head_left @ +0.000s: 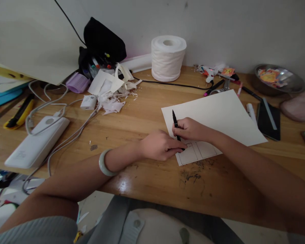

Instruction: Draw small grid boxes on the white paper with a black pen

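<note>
Right of center in the frame, the right hand [189,129] pinches a black pen [176,124] over the white paper [210,118]; the left hand [160,145], its fingers loosely together, rests at the sheet's near-left corner on the wooden surface [132,125].

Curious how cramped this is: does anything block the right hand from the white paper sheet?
Nothing visible blocks the right hand, gripping a black pen, from the sheet; the left hand lies beside the pen's lower end.
</note>
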A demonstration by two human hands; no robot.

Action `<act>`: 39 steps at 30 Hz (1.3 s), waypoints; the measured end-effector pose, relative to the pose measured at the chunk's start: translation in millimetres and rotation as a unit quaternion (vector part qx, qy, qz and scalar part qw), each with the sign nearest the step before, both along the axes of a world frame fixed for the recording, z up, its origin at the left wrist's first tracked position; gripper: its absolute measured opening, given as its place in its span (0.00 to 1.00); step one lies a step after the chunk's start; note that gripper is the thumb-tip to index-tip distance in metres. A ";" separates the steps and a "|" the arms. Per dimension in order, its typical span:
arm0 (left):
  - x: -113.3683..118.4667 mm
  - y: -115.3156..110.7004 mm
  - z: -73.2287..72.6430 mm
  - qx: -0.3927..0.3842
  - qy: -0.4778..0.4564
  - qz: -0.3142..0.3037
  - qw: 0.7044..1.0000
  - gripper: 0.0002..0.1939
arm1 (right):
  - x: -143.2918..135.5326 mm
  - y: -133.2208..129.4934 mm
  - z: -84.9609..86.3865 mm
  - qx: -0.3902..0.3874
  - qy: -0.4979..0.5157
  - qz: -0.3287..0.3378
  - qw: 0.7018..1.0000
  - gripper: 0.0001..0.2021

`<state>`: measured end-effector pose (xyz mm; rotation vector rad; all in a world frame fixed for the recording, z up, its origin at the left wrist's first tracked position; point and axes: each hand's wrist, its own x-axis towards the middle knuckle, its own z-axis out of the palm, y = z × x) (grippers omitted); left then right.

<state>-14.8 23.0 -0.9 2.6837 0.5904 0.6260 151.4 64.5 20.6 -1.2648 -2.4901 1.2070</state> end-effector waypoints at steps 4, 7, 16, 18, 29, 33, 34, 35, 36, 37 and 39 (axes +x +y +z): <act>0.0 -0.6 0.1 0.002 -0.001 0.006 1.000 0.11 | 1.9 -0.2 -0.1 -0.023 0.018 -0.008 1.000 0.12; 0.0 -1.0 -0.2 0.005 0.004 0.008 1.000 0.11 | 7.0 -4.7 0.8 -0.056 0.067 -0.093 0.992 0.11; -0.2 -2.0 -1.6 0.014 -0.006 -0.003 1.000 0.12 | 50.7 -51.2 -11.8 -0.077 0.202 -0.367 0.905 0.09; 0.1 -2.6 -2.8 0.024 -0.008 -0.006 1.000 0.12 | 59.6 -58.2 -18.5 -0.083 0.241 -0.401 0.880 0.09; 0.7 -8.2 -1.7 0.013 -0.052 -0.029 0.998 0.12 | 65.7 -59.6 -25.2 -0.083 0.250 -0.404 0.876 0.09; -0.5 -6.2 -3.2 -0.010 -0.034 -0.022 0.999 0.12 | 66.3 -59.9 -25.8 -0.084 0.242 -0.404 0.878 0.09; -0.7 -5.8 -3.3 -0.013 -0.028 -0.022 0.999 0.12 | 66.2 -59.9 -25.7 -0.084 0.239 -0.404 0.879 0.09; -0.8 -5.6 -3.4 -0.016 -0.024 -0.022 0.999 0.12 | 66.1 -60.0 -25.4 -0.084 0.238 -0.404 0.879 0.09; -0.9 -5.4 -3.3 -0.017 -0.023 -0.022 0.999 0.12 | 65.9 -60.0 -25.1 -0.084 0.237 -0.403 0.880 0.09; -0.9 -5.3 -3.3 -0.017 -0.022 -0.022 0.999 0.12 | 65.8 -60.1 -24.9 -0.084 0.238 -0.402 0.880 0.09; -1.0 -5.2 -3.2 -0.016 -0.024 -0.021 0.999 0.12 | 65.7 -60.2 -24.6 -0.081 0.240 -0.399 0.881 0.09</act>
